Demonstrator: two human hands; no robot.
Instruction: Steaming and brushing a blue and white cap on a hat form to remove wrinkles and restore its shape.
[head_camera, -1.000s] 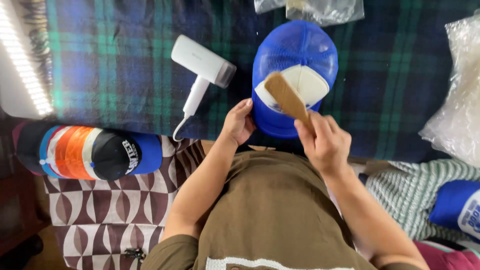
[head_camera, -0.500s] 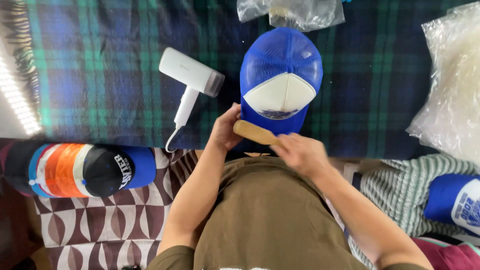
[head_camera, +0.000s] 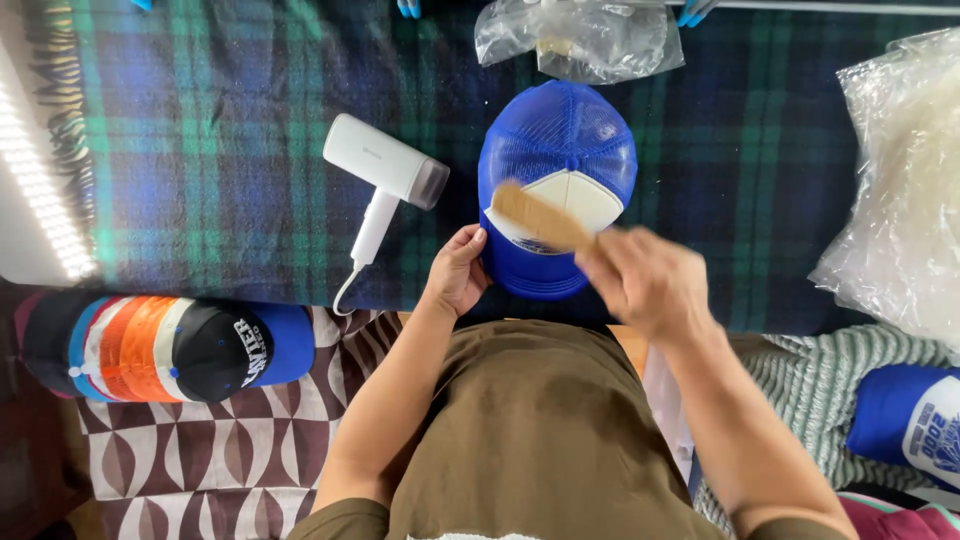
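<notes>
Risk of blue cap (head_camera: 560, 150) sliding: left hand (head_camera: 457, 272) fingers only curled on brim edge. Right hand (head_camera: 645, 280) clamped on wooden brush (head_camera: 538, 218), blurred; could snag mesh.

left hand (head_camera: 457, 272) fingers curled — right hand (head_camera: 642, 282) closed, blurred, forearms angled inward

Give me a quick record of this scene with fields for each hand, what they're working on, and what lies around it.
left hand: grips the brim edge of the blue cap
right hand: holds a wooden brush over the cap's white front panel
surface: plaid blanket
left of cap: white handheld steamer
above cap: clear plastic bag
lower left: stack of caps
</notes>
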